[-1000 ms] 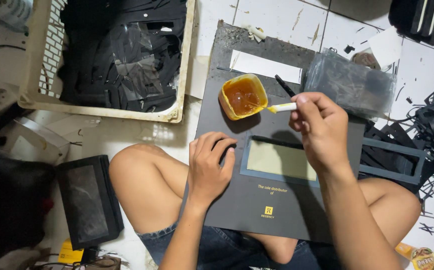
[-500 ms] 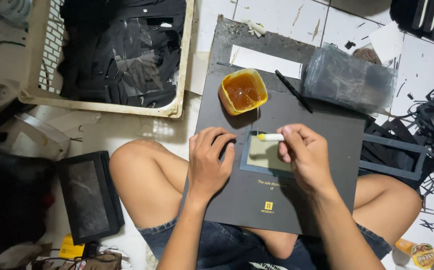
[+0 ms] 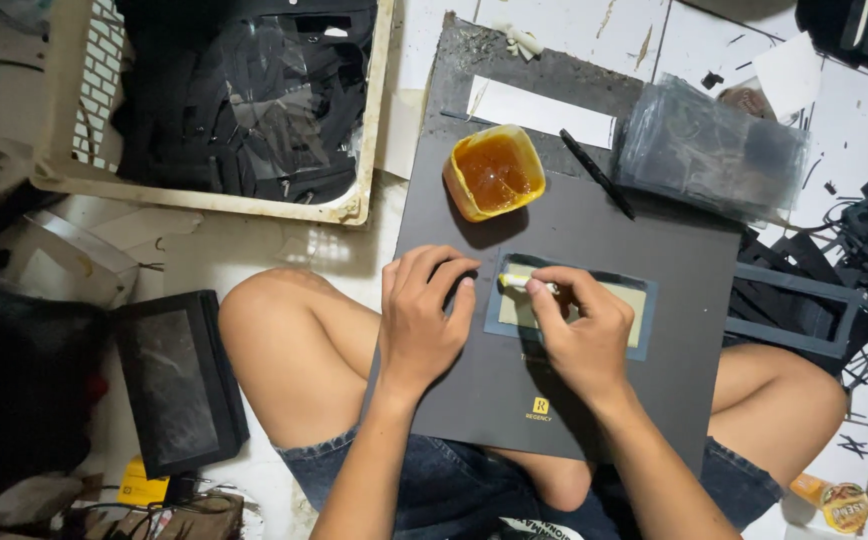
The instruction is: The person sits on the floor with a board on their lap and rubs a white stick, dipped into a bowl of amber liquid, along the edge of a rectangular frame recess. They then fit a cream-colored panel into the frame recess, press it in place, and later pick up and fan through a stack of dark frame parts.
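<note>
while hands (image 3: 424, 325) work, glue cup (image 3: 494, 172) sits beside pen (image 3: 596, 174).

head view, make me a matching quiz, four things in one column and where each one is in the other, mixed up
Things:
1. yellow cup of amber liquid
2. black pen
3. left hand
4. right hand

Places:
A. pressed flat on the dark card, left of the cut-out window
B. lying at a slant between the cup and the clear plastic bundle
C. over the window, pinching a small brush
D. on the card's upper left part, above the hands

Pairs: 1-D, 2-B, 3-A, 4-C
</note>
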